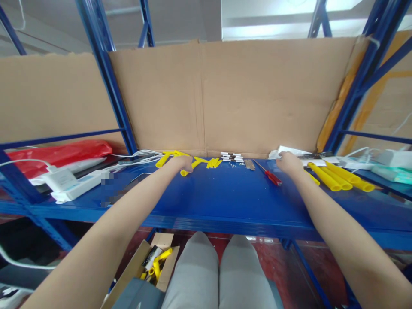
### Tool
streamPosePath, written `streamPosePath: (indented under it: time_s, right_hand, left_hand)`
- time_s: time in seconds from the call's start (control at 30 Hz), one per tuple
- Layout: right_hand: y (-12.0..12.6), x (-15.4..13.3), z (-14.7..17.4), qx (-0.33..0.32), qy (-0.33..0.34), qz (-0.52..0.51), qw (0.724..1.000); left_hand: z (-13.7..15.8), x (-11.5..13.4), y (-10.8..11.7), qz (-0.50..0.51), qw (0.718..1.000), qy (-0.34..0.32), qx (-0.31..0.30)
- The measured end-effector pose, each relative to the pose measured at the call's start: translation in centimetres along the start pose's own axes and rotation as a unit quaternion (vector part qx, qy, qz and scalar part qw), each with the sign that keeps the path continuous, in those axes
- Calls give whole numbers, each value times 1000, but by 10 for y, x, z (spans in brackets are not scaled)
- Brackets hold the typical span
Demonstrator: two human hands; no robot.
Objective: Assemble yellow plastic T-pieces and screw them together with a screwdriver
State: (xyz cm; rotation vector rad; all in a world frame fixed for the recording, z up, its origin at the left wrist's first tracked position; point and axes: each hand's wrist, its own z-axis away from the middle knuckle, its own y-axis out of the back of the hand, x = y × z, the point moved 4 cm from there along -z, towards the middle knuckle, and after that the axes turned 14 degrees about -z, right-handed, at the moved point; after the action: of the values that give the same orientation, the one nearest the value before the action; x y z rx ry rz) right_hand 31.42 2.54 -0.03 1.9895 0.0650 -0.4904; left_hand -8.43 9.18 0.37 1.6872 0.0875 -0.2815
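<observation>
Yellow plastic tube pieces [198,161] lay on the blue surface [219,197] to either side of my left hand [184,164], right beside its fingers; from my distance I could not tell whether those were apart or clamped on one. My right hand [288,163] was at a white packet [294,150], its fingers likewise too hidden to judge. A red-handled screwdriver [272,177] lay between my hands, nearer the right.
</observation>
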Motion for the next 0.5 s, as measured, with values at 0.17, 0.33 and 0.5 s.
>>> streamPosePath:
  time_s: [0.17,0.33,0.5]
  right_hand:
    - [0,-2,4,1,14,0,1000]
    - [3,-8,9,7,17,-4,1000]
    - [-2,-33,16,-22,60,-3,998]
  left_hand:
    - [4,27,-12,-26,1000,10,-12]
    - [3,32,-18,-21,999,42,-3]
    - [3,29,2,24,997,63,26]
